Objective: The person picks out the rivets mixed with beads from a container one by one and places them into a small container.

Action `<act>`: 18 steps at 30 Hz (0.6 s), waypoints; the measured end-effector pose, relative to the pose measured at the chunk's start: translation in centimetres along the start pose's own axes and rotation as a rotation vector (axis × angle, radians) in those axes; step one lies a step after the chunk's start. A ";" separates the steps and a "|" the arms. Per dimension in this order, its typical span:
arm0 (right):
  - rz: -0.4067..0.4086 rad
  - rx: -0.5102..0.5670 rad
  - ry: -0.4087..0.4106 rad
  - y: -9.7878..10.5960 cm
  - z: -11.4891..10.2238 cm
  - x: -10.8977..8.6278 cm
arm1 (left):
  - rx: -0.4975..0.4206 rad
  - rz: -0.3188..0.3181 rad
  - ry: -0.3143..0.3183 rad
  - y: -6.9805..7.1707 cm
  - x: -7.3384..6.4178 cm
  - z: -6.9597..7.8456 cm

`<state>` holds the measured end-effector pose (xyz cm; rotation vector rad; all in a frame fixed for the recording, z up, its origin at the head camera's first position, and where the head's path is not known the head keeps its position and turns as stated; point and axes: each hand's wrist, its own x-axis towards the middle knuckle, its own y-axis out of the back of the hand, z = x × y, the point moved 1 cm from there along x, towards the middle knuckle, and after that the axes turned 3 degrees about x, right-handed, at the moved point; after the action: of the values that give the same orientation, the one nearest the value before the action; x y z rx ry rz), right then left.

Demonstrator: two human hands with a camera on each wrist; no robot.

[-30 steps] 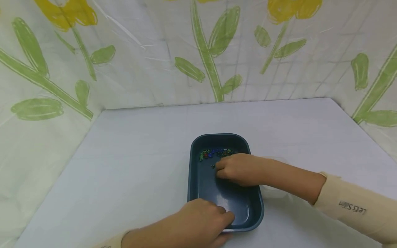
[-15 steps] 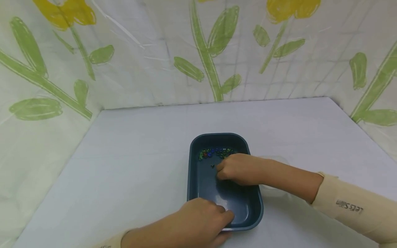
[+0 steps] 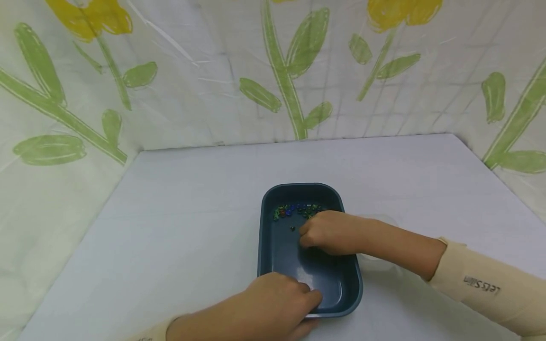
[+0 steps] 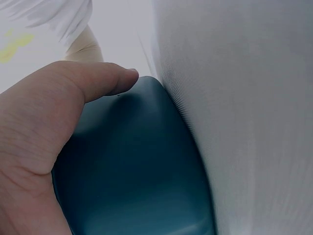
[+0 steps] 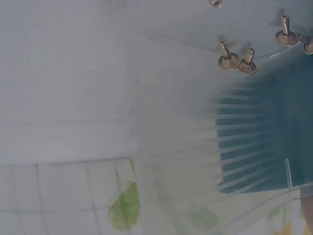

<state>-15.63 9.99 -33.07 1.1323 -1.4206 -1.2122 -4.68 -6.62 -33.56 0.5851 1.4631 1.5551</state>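
My left hand [image 3: 273,308] holds the near wall of a dark blue plastic tray [image 3: 266,246], thumb side over the rim. In the left wrist view the thumb [image 4: 110,81] lies along the tray's outer side [image 4: 142,156]. Over the tray's right wall reaches my right hand [image 3: 328,233], fingers curled down inside; the fingertips are hidden and I cannot tell what they hold. Small glassy beads [image 3: 288,211], green, blue and red, lie along the tray's far end. A single small dark piece [image 3: 292,228] sits just left of the right fingers.
A clear plastic container [image 3: 377,263] stands against the tray's right side, under the right forearm. Several metal rivets [image 5: 228,60] show in it in the right wrist view. The white table [image 3: 179,227] meets a curtain [image 3: 192,94] with painted flowers behind.
My right hand has shifted very slightly to the right inside the tray, away from the single dark piece. My left hand keeps its hold on the near wall.
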 end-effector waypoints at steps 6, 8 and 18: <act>0.003 0.030 -0.012 0.2 0.0 -0.1 | 0.003 0.008 0.003 0.0 0.0 0.1; 0.007 0.040 -0.015 0.3 0.0 -0.2 | -0.006 0.002 0.011 0.0 0.0 0.1; 0.014 0.055 -0.011 0.6 0.1 -0.2 | 0.005 0.023 -0.003 0.0 0.0 0.1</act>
<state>-15.77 10.25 -32.51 1.1524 -1.4761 -1.1778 -4.60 -6.60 -33.49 0.6092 1.4630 1.5678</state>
